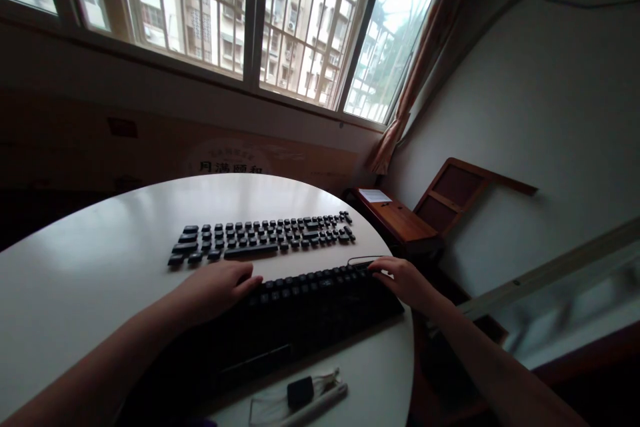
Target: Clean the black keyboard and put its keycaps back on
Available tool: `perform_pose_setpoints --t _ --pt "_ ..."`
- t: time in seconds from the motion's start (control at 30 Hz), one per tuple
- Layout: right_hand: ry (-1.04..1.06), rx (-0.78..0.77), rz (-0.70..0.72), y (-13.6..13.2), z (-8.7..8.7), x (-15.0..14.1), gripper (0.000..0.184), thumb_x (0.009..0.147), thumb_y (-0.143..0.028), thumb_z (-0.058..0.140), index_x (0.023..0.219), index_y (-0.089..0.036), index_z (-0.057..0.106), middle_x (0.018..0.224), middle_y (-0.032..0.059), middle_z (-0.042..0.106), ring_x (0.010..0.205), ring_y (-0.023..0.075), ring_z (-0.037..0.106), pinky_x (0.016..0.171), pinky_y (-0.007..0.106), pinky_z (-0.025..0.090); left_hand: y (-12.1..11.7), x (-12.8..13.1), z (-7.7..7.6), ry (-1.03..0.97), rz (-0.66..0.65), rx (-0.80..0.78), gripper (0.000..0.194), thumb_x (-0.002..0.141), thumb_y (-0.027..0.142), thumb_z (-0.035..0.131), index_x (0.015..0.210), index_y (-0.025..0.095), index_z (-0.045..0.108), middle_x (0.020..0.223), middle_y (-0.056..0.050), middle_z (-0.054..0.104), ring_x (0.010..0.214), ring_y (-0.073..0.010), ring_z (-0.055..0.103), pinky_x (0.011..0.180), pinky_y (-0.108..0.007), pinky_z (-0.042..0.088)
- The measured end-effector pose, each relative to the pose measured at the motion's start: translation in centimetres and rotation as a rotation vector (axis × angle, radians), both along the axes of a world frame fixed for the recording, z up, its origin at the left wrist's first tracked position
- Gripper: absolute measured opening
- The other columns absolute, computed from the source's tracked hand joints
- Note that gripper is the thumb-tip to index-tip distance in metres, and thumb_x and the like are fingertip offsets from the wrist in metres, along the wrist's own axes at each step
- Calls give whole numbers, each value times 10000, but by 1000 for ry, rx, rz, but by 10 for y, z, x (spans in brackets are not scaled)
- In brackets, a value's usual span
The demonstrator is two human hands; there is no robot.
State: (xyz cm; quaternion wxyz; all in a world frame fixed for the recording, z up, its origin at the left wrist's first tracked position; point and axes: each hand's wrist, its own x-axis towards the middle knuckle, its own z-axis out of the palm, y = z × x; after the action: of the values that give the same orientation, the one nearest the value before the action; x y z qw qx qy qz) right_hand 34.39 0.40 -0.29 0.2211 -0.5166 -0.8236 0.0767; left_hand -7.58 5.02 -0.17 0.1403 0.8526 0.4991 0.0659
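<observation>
A black keyboard (325, 310) lies at a slant near the table's front right, with keycaps showing along its far rows and its near part dark. At its upper left, my left hand (233, 283) is curled, with the thumb and fingertips against the keyboard. My right hand (400, 275) pinches at the far right corner; what is between the fingertips is too small to make out. Beyond the keyboard, many loose black keycaps (265, 233) stand in rows like a keyboard layout, a long bar-shaped keycap (251, 251) in the nearest row. A thin dark cable (361, 258) loops beside my right fingers.
The round white table (100, 233) has its right edge close to the keyboard. Near the front lie a small black block (300, 391) and a whitish stick (320, 405) with thin wires. A wooden chair (415, 220) with a paper sheet (375, 195) stands beyond, below barred windows.
</observation>
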Motion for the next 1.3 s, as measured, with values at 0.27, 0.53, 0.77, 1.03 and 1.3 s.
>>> perform_pose_setpoints --t 0.27,0.53,0.77,1.03,1.3 --pt "-160 -21 39 9 5 1 192 922 -170 559 1044 -226 697 1058 42 714 944 192 672 870 305 498 -2 0 2 -12 -13 13 429 913 526 371 756 209 615 867 -98 700 776 -255 634 672 -338 396" --pt "-351 28 39 3 14 -12 222 940 -186 530 1018 -229 734 1050 46 727 933 186 678 872 290 501 -3 1 4 4 -15 1 424 917 518 369 778 210 625 883 -99 705 785 -259 639 656 -334 391" --pt "-527 138 107 -12 21 -17 412 781 -57 541 1127 -198 716 1293 104 638 1226 299 547 1004 444 454 -2 1 3 -11 -20 6 424 914 524 374 773 211 624 870 -96 702 781 -257 639 662 -334 389" --pt "-356 137 31 -2 16 2 602 670 55 464 1088 -267 753 1386 60 581 1299 260 503 1078 479 418 0 -1 -2 -15 -26 31 418 925 508 379 768 209 626 870 -101 703 775 -255 637 660 -333 381" --pt "-364 146 81 4 24 -1 514 748 6 516 1103 -280 753 1455 73 515 1335 281 471 1085 483 412 -1 -2 -4 -29 -18 37 410 926 507 397 767 213 636 872 -96 707 788 -253 640 678 -336 390"
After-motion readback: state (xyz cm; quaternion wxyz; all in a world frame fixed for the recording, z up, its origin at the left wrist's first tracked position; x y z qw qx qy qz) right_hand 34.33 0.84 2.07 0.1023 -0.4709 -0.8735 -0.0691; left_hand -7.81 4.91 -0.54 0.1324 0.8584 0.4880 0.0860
